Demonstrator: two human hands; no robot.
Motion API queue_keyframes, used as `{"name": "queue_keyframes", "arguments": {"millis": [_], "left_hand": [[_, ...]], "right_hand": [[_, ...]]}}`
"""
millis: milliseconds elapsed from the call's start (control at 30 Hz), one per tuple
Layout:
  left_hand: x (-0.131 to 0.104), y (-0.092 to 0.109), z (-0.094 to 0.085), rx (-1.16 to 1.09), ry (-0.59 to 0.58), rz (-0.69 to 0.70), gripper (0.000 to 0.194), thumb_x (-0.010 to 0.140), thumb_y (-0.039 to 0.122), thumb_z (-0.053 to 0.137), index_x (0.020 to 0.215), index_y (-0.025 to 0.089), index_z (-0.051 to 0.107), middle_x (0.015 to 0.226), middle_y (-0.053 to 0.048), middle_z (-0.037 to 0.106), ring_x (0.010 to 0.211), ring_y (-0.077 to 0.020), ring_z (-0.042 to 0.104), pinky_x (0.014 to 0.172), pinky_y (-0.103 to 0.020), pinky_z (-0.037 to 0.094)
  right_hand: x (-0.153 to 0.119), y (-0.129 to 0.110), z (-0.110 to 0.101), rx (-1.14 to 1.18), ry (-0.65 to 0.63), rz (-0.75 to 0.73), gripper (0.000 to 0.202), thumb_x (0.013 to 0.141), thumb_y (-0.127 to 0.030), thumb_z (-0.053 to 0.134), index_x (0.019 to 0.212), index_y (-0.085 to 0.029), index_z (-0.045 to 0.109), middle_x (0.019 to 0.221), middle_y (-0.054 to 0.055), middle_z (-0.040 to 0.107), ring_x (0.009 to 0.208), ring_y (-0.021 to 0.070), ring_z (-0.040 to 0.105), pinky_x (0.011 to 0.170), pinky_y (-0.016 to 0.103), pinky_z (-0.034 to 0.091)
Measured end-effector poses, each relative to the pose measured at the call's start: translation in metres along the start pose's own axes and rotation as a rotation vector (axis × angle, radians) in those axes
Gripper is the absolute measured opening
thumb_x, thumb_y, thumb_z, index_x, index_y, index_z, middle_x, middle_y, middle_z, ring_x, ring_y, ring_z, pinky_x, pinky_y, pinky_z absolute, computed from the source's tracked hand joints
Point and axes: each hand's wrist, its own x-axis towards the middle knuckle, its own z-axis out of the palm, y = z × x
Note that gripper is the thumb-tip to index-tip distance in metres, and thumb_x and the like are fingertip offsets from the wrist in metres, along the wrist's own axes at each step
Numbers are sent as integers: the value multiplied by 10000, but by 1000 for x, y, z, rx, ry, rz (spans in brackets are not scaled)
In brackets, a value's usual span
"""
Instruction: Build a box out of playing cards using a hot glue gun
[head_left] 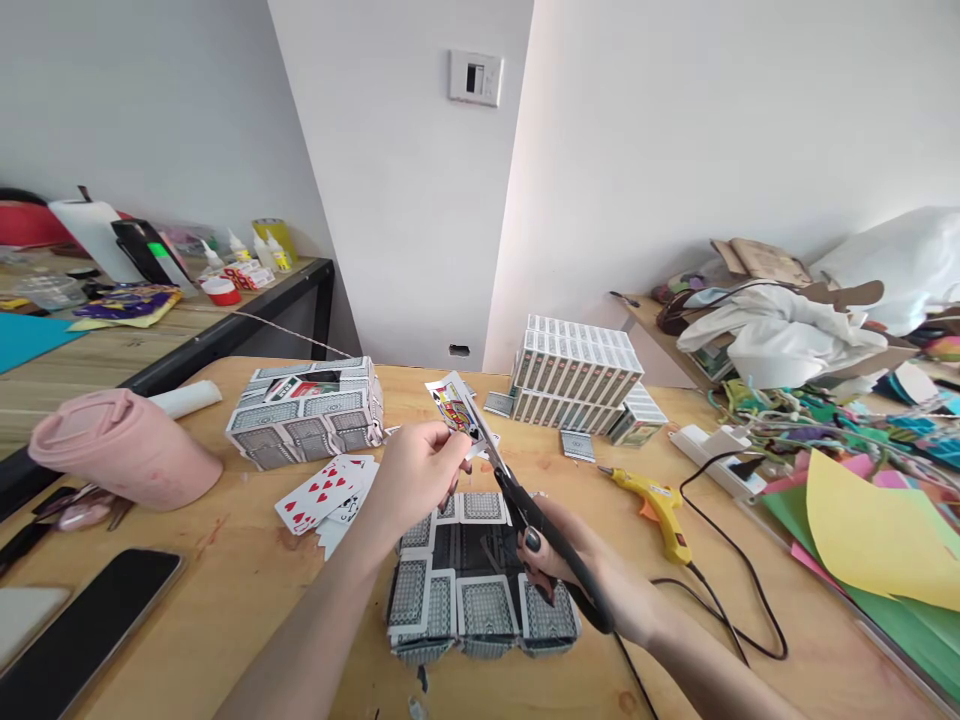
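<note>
Between the fingers of my left hand is a face playing card, held up above the table. My right hand grips black-handled scissors, whose blades lie along the card's right side. Below both hands sits a box covered in playing cards, grey patterned backs outward, with a dark patch on top. A similar card-covered box stands to the left. Loose playing cards, a ten of hearts among them, lie fanned beside my left forearm.
A yellow glue gun with a black cord lies at right, near a white power strip. Card packs are stacked at the back. Coloured paper covers the right edge. A pink cup and a phone are at left.
</note>
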Motion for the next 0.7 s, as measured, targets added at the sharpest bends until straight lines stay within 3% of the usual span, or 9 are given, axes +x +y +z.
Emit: {"name": "queue_keyframes", "arguments": {"millis": [200, 467, 700], "left_hand": [[-2, 2, 1, 14, -21, 35, 259, 709, 252, 446, 464, 174, 477, 337, 68, 430, 287, -54, 374, 317, -162, 277], [-1, -1, -2, -39, -81, 0, 240, 711, 246, 451, 481, 178, 456, 360, 71, 421, 307, -53, 363, 329, -165, 276], [0, 0, -3, -98, -115, 26, 266, 731, 241, 419, 472, 183, 441, 378, 59, 450, 335, -66, 407, 367, -183, 308]], "right_hand": [[1, 1, 2, 9, -14, -15, 505, 765, -667, 522, 853, -177, 437, 617, -50, 423, 565, 89, 363, 515, 232, 268], [6, 8, 7, 214, -21, -65, 536, 686, -665, 619, 805, -191, 399, 573, -74, 407, 492, 60, 343, 461, 213, 233], [9, 12, 13, 268, 66, -79, 574, 609, -649, 691, 731, -204, 349, 515, -101, 359, 428, 29, 285, 405, 183, 209]]}}
